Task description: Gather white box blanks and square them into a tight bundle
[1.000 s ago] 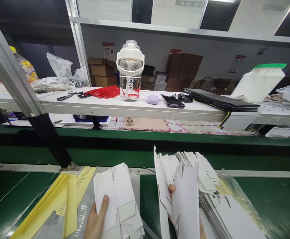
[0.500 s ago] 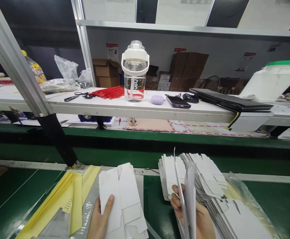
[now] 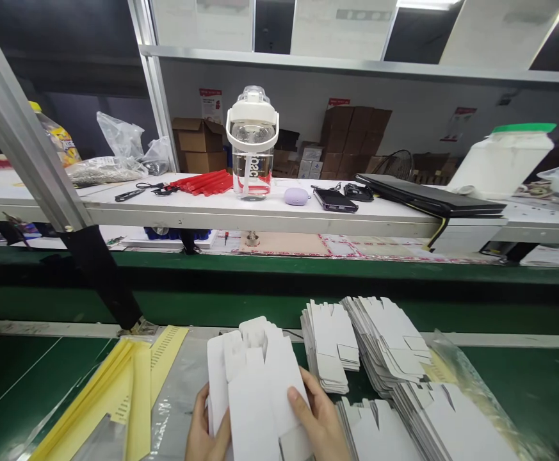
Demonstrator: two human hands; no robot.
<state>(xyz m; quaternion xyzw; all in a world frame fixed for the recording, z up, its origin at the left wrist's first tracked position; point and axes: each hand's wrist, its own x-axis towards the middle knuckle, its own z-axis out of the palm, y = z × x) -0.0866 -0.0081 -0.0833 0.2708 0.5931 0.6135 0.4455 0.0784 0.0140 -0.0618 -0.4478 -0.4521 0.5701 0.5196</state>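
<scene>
left hand point(image 3: 205, 430): bottom centre of frame, fingers part-curled round the left edge of the white card blanks point(image 3: 255, 406), thumb at the front; i read it as a pinch against slipping.
right hand point(image 3: 324, 419): right edge of the same bundle, thumb across the face, other fingers mostly hidden behind; can't tell how hard it squeezes.
bundle: bottom centre, layers offset; two-sided hold probably stops the loose sheets fanning out.
card stacks point(image 3: 394, 342): four piles, lower right, just beside the right hand; likely kept within easy reach.
yellow strips point(image 3: 139, 397): lower left, on clear plastic, apart from the left hand.
bottle point(image 3: 253, 150): upright on the shelf point(image 3: 279, 221), upper middle, presumably out of the hands' way.
</scene>
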